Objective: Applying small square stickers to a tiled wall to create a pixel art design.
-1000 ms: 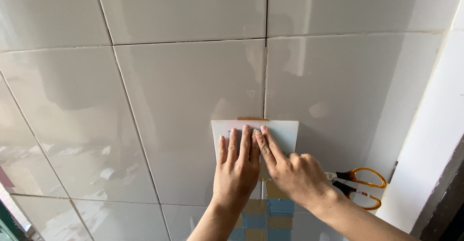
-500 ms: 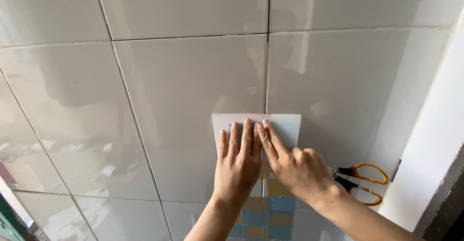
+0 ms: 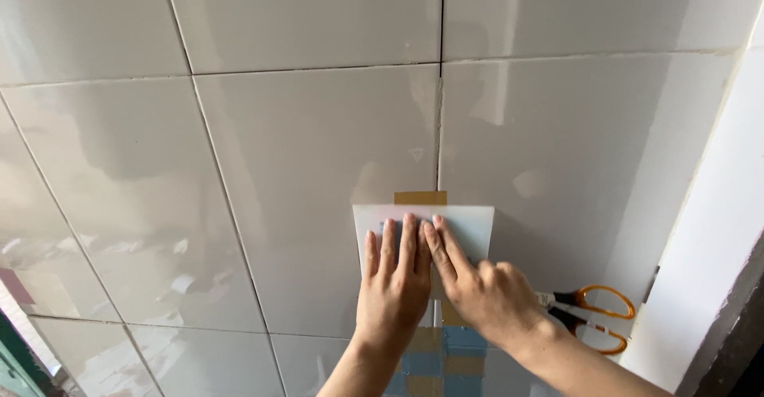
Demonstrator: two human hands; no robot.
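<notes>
While both forearms came up from the 6 o'clock edge of the view, the left hand (image 3: 391,286) lay flat on a pale square sheet of paper (image 3: 469,230), its fingers straight, close together and pressed against the sheet, gripping nothing. The right hand (image 3: 485,293) rested just beside it at about 3 o'clock, its index and middle fingers stretched toward 11 o'clock so that their tips touched the left hand's fingertips near the sheet's middle; the other fingers were curled under, and it too clamped nothing. The two hands covered most of the sheet's lower half. Under the wrists, at 6 o'clock, a strip of blue and tan squares (image 3: 446,361) showed between the arms, partly hidden by them. At 3 o'clock from the right wrist lay orange-handled scissors (image 3: 593,317), apart from the hand, their blades hidden behind it. At the sheet's 12 o'clock edge a tan tab (image 3: 420,197) peeked out, touching it. Everything lay on glossy grey-white floor tiles (image 3: 302,166), with a white wall (image 3: 708,246) rising at 3 o'clock.
</notes>
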